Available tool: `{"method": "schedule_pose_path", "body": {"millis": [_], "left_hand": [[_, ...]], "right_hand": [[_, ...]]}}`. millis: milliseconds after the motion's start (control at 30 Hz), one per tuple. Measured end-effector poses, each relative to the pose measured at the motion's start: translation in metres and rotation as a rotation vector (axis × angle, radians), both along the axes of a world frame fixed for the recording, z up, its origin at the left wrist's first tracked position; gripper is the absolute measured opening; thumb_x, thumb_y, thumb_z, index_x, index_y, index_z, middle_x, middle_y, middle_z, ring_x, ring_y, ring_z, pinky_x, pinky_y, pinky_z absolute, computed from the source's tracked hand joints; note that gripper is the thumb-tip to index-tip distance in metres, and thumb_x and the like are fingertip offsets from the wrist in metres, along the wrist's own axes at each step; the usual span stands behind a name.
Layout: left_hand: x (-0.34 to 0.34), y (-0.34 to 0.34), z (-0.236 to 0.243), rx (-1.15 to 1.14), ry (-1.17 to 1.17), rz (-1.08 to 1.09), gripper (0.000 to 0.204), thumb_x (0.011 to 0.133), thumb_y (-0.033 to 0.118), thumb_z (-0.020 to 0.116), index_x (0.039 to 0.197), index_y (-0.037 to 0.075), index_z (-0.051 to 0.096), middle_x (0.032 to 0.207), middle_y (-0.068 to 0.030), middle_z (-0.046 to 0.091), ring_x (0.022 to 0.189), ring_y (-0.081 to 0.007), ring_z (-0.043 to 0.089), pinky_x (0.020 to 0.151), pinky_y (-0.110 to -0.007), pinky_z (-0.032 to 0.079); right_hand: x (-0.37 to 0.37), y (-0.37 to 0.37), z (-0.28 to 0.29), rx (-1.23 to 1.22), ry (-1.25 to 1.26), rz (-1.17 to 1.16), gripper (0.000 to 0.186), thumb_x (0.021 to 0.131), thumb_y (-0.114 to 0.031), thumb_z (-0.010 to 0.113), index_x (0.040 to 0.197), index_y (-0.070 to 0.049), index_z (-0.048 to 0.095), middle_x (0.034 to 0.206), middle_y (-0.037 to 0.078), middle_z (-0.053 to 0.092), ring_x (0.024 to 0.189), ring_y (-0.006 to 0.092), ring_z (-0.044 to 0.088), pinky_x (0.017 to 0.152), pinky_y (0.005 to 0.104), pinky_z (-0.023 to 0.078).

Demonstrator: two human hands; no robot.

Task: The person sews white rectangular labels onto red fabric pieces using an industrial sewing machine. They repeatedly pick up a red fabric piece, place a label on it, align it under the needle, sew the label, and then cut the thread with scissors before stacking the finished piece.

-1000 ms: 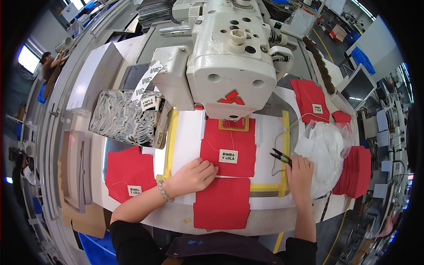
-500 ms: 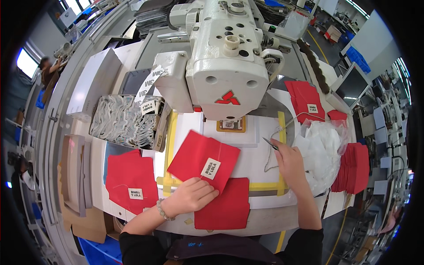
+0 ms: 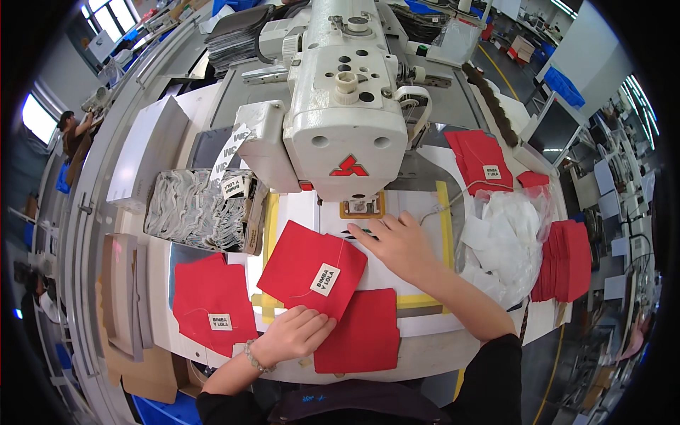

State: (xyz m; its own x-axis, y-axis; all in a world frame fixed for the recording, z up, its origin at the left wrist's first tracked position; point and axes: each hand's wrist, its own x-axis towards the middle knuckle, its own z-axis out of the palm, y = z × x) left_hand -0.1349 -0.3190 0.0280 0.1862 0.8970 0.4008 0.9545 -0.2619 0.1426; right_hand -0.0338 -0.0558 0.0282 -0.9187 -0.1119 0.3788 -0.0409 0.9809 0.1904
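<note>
My left hand [image 3: 296, 333] is closed on the lower edge of a red fabric piece [image 3: 301, 262], which is tilted and carries a white label [image 3: 325, 280] with loose thread tails. My right hand [image 3: 398, 244] is over the white work plate, just right of that piece, its fingers partly bent. Small dark thread snips [image 3: 360, 232] show at its fingertips; most of them is hidden by the hand. Under the held piece's lower right corner lies a second, plain red piece [image 3: 361, 336]. The white sewing machine head [image 3: 347, 134] stands right behind my hands.
Left are a box of folded labels [image 3: 188, 209] and labelled red pieces [image 3: 212, 297]. Right are a plastic bag of white scraps [image 3: 499, 248], a red stack [image 3: 563, 262] and more labelled red pieces [image 3: 482, 159]. Yellow tape [image 3: 444, 248] edges the work plate.
My right hand has moved left with the snips, from the plate's right side to beside the held red piece. My left hand and the piece have shifted slightly left and down in view.
</note>
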Motion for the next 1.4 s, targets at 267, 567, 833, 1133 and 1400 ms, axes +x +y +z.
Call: {"method": "schedule_pose_path", "body": {"millis": [267,567,833,1133,1400], "left_hand": [[-0.004,-0.001,0.006,0.029,-0.004,0.022,0.030,0.070,0.006,0.065,0.100,0.004,0.070,0.091,-0.0030,0.064,0.082,-0.0163,0.063,0.069,-0.030,0.049],[-0.073,0.000,0.016,0.066,-0.581,0.775,0.010,0.079,-0.001,0.074,0.088,0.001,0.069,0.075,-0.0064,0.067,0.055,-0.0125,0.057,0.049,-0.026,0.044],[-0.088,-0.032,0.042,0.157,-0.794,0.450,0.014,0.073,-0.007,0.073,0.085,-0.002,0.070,0.087,-0.0115,0.073,0.085,-0.0181,0.070,0.074,-0.029,0.055],[-0.090,-0.141,0.033,0.145,-0.680,0.824,0.012,0.070,0.002,0.077,0.079,-0.001,0.068,0.075,-0.0083,0.068,0.067,-0.0141,0.062,0.060,-0.025,0.046],[-0.088,-0.172,0.004,-0.033,-0.582,1.228,0.025,0.072,-0.008,0.071,0.095,0.000,0.065,0.088,-0.0083,0.066,0.067,-0.0175,0.062,0.061,-0.031,0.049]], "right_hand": [[-0.008,-0.003,-0.016,-0.109,0.024,0.017,0.040,0.077,-0.010,0.062,0.117,-0.015,0.067,0.086,-0.003,0.055,0.077,0.0127,0.056,0.069,0.0310,0.037],[0.018,0.013,-0.010,-0.133,0.008,-0.129,0.044,0.075,-0.010,0.065,0.119,-0.014,0.065,0.084,0.000,0.053,0.072,0.0158,0.057,0.070,0.0322,0.038],[0.051,0.024,-0.013,-0.207,0.042,-0.287,0.048,0.072,-0.015,0.075,0.119,-0.016,0.066,0.078,0.001,0.050,0.068,0.0159,0.055,0.064,0.0324,0.037],[0.091,0.023,-0.022,-0.316,0.025,-0.452,0.049,0.077,-0.017,0.074,0.125,-0.016,0.063,0.080,0.002,0.050,0.066,0.0203,0.051,0.062,0.0344,0.036],[0.109,0.002,-0.030,-0.378,-0.003,-0.477,0.049,0.080,-0.018,0.073,0.128,-0.016,0.060,0.082,0.004,0.051,0.068,0.0219,0.051,0.064,0.0352,0.039]]}}
